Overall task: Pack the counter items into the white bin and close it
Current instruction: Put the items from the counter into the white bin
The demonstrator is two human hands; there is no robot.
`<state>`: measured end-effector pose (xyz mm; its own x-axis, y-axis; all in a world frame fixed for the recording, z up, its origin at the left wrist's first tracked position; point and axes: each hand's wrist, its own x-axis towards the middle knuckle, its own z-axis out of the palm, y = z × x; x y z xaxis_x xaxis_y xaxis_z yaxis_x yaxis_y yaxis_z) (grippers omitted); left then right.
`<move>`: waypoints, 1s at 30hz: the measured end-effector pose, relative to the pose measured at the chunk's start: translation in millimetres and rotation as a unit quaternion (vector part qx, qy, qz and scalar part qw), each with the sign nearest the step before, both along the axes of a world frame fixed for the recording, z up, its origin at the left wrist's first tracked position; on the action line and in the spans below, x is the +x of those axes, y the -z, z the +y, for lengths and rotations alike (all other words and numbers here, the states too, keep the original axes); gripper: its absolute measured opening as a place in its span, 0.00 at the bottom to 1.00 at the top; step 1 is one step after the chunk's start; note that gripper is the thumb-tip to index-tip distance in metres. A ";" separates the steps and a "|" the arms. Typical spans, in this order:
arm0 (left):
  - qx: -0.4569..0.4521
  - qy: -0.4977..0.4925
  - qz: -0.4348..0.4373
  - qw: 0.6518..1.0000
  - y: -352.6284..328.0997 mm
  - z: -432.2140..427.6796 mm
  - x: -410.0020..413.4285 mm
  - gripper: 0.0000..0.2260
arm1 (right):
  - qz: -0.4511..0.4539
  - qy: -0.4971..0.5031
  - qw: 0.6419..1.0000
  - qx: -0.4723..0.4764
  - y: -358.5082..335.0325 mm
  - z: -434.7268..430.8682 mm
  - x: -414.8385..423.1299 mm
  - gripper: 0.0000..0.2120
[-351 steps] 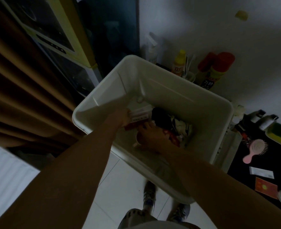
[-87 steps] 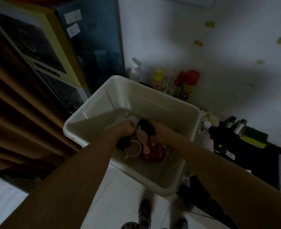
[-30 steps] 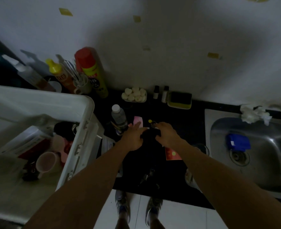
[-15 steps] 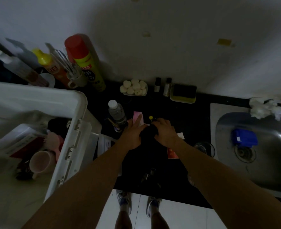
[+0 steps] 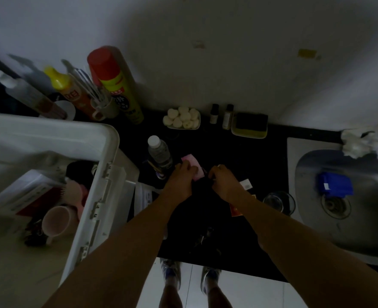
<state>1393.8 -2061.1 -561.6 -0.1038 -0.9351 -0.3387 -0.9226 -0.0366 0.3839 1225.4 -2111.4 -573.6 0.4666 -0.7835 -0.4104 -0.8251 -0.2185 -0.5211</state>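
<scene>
Bench (image 5: 261, 156) black, dim light. White bin (image 5: 103, 165) at its left end, lid open, already holding a mug (image 5: 55, 221), pink brush (image 5: 75, 192) and a box (image 5: 25, 196). Sink (image 5: 348, 196) at right with a blue cloth (image 5: 334, 185). Spray can (image 5: 114, 83) and bottle (image 5: 159, 152) upright near the bin. Left hand (image 5: 181, 181) and right hand (image 5: 224, 182) close together mid-bench, fingers curled on a dark item between them; cannot tell what it is. Pink card (image 5: 193, 168) just past the left hand.

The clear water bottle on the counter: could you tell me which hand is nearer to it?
Left. The left hand sits just right of the water bottle, nearly beside it; the right hand lies farther right, beyond the left hand.
</scene>
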 end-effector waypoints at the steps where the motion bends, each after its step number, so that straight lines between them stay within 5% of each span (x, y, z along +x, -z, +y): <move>1: -0.004 0.009 -0.015 1.000 0.5 -2.5 -0.6 0.21 | -0.011 0.011 1.000 0.002 -1.4 0.0 0.3 0.12; 6: 0.020 0.047 -0.037 0.998 4.1 -16.8 -2.9 0.30 | -0.063 0.064 0.996 -0.018 -11.4 0.6 -0.2 0.15; 17: -0.048 0.063 -0.116 0.990 -9.0 -26.2 -18.4 0.12 | -0.152 0.144 0.978 -0.009 -41.3 5.5 -6.0 0.11; 21: -0.034 0.003 -0.054 0.998 -24.9 -17.9 -25.7 0.12 | -0.179 0.192 0.963 0.055 -59.3 1.2 -4.4 0.11; 25: 0.003 -0.079 0.151 0.985 -55.3 -10.4 -18.6 0.04 | -0.184 0.204 0.959 0.063 -85.0 -5.7 3.6 0.09; 30: -0.032 -0.110 0.201 0.973 -101.6 1.0 -3.0 0.07 | -0.211 0.187 0.959 0.010 -121.5 -3.2 24.0 0.09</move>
<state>1390.8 -2060.1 -460.0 -0.0109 -0.9674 -0.2530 -0.6707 -0.1806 0.7194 1249.4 -2114.6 -452.1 0.2819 -0.9224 -0.2642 -0.5581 0.0663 -0.8271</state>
